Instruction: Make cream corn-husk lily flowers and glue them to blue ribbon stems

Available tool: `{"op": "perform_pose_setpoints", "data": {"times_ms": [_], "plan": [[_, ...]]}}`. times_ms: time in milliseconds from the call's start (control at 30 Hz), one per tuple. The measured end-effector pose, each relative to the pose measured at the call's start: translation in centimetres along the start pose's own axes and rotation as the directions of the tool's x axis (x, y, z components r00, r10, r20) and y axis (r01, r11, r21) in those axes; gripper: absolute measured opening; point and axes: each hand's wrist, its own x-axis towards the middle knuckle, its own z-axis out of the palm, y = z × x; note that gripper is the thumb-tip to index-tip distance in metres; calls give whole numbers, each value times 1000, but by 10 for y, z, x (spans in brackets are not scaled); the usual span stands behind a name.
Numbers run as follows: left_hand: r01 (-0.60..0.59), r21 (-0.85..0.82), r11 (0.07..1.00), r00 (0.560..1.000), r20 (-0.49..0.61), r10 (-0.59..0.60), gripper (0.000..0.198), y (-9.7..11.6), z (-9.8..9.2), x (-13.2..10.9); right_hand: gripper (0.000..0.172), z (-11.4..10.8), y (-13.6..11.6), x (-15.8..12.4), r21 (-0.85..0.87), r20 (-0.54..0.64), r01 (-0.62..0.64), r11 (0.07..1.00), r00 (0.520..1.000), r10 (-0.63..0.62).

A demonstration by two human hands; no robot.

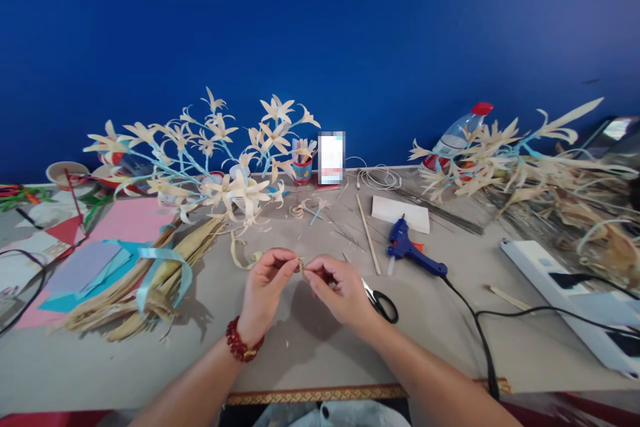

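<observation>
My left hand (266, 287), with a red bead bracelet at the wrist, and my right hand (336, 288) meet over the middle of the grey table (300, 347). Both pinch a small tan strip of dried leaf (301, 267) between thumb and fingertips. Black-handled scissors (380, 301) lie on the table just behind my right hand. A curled leaf strip (240, 255) lies close to my left hand.
A blue glue gun (413, 255) with a black cord lies to the right, next to a thin wooden stick (369, 233) and white paper (401, 213). Branches of pale leaf flowers (220, 147) stand at the back left, more lie at the right. Dried leaves with light blue ribbon (150, 273) and coloured paper lie left.
</observation>
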Motion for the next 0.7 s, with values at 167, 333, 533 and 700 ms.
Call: {"op": "perform_pose_setpoints", "data": {"times_ms": [167, 333, 533, 700], "plan": [[100, -116, 988, 995, 31, -97, 12, 6, 2, 0, 16, 0, 2, 1, -20, 9, 22, 1000, 1000, -21], [136, -186, 973, 988, 94, -121, 13, 10, 3, 0, 18, 1, 4, 2, 32, 12, 13, 999, 1000, -13], [114, -209, 971, 988, 123, -89, 18, 8, 0, -1, 21, 2, 7, 1, 147, 52, -29, 989, 998, 21], [95, -222, 970, 983, 173, -57, 7, 10, 1, -1, 23, 4, 7, 0, 196, 56, 5, 981, 998, -17]]}}
